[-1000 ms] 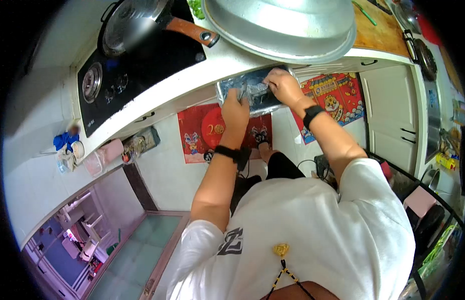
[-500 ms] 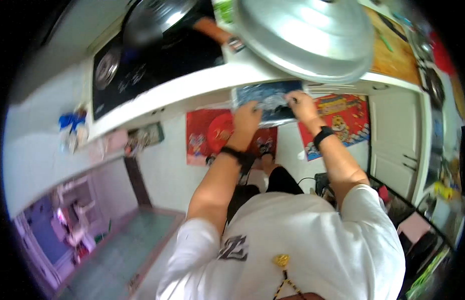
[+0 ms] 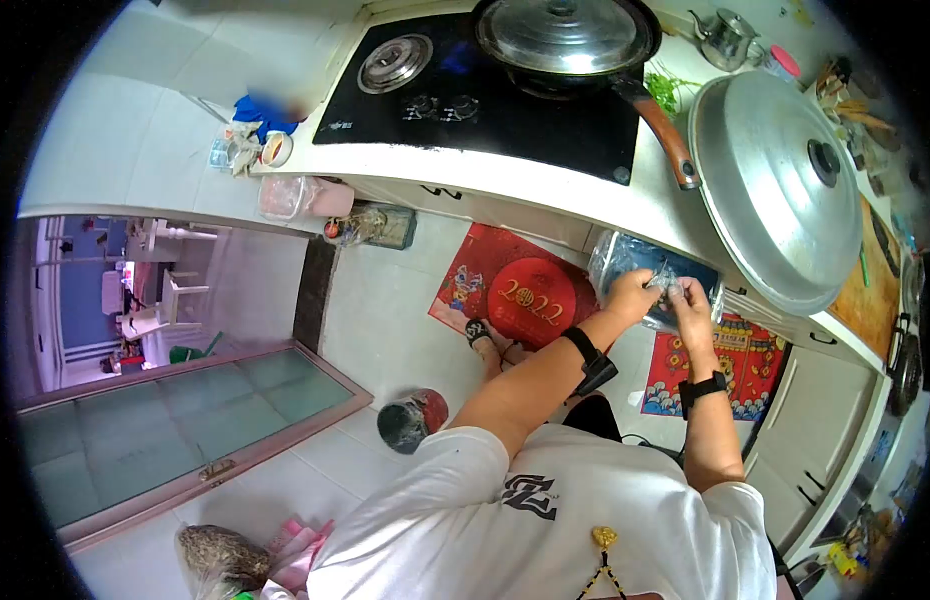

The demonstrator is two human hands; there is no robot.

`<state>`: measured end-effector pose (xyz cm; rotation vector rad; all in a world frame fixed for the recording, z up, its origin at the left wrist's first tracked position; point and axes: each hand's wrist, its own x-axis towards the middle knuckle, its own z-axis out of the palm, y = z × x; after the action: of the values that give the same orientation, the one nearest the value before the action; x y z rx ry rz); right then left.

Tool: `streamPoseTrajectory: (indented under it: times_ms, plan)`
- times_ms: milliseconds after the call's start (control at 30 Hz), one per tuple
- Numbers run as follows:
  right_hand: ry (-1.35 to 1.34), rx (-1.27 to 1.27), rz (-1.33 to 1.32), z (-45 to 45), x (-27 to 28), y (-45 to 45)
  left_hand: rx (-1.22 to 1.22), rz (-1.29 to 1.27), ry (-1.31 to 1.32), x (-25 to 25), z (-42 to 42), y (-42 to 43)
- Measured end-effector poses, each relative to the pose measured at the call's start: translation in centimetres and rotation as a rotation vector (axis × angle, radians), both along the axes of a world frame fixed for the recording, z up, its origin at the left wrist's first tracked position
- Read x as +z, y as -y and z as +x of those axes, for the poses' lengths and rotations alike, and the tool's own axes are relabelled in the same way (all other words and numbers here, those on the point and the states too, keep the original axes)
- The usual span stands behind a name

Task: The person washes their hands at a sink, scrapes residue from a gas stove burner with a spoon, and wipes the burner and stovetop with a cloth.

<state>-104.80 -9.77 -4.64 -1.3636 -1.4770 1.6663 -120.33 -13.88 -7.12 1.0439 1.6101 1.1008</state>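
Both hands are together over a dark tray-like package [image 3: 625, 252] wrapped in clear film, at the front edge of the counter. My left hand [image 3: 633, 294] is closed in a pinch on the crumpled clear film. Close beside it, my right hand [image 3: 691, 304] also pinches the film, its fingers nearly touching the left ones. What lies inside the package is too dark to tell. A large silver domed lid [image 3: 770, 180] with a black knob rests on the counter just beyond the hands.
A lidded pan [image 3: 560, 35] with a wooden handle [image 3: 665, 135] sits on the black stove [image 3: 485, 125]; the handle juts over the counter. Green leaves [image 3: 667, 90] lie beside it. Below are red mats [image 3: 515, 290], a bucket [image 3: 412, 420] and a glass-paned door [image 3: 200, 430].
The view has swung left, so the stove and lid appear farther right. My hands have come closer together, and the film between them is now bunched up.
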Motion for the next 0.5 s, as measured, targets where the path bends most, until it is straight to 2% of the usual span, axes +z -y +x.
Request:
streamPoseTrajectory:
  times_ms: [33, 67, 133, 233, 333, 367, 433, 467, 500]
  plan:
    - [-0.015, -0.004, 0.126, -1.3, 1.2, 0.9, 0.013, 0.041, 0.152, -2.0, 0.3, -0.1]
    - [-0.002, -0.015, 0.190, -1.6, 1.0, 1.1, 0.019, 0.050, 0.156, 0.3, -0.5, -0.1]
    - [0.014, -0.017, 0.263, -2.6, 0.5, 1.2, -0.110, -0.303, 0.579, 4.9, -2.8, 0.4]
    - [0.041, -0.086, 0.343, -4.6, 1.4, 1.0, -0.178, -0.331, 0.610, 5.9, -5.5, 1.0]
    - [0.042, -0.180, 0.297, -8.6, 2.9, 0.8, -0.043, -0.223, 0.741, 6.3, -8.4, 2.2]
    - [0.057, -0.185, 0.354, -10.3, 3.0, 0.6, 0.025, -0.177, 0.798, 6.3, -9.7, 2.8]
    - [0.101, -0.099, 0.496, -14.4, 3.8, 0.1, 0.100, -0.120, 0.912, 5.8, -12.8, 4.1]
    - [0.188, -0.051, 0.553, -17.2, 6.0, 0.2, 0.150, -0.096, 0.945, 6.0, -14.4, 5.0]
    - [0.176, -0.022, 0.544, -19.8, 6.5, 0.0, 0.200, -0.072, 0.978, 6.2, -16.2, 5.8]
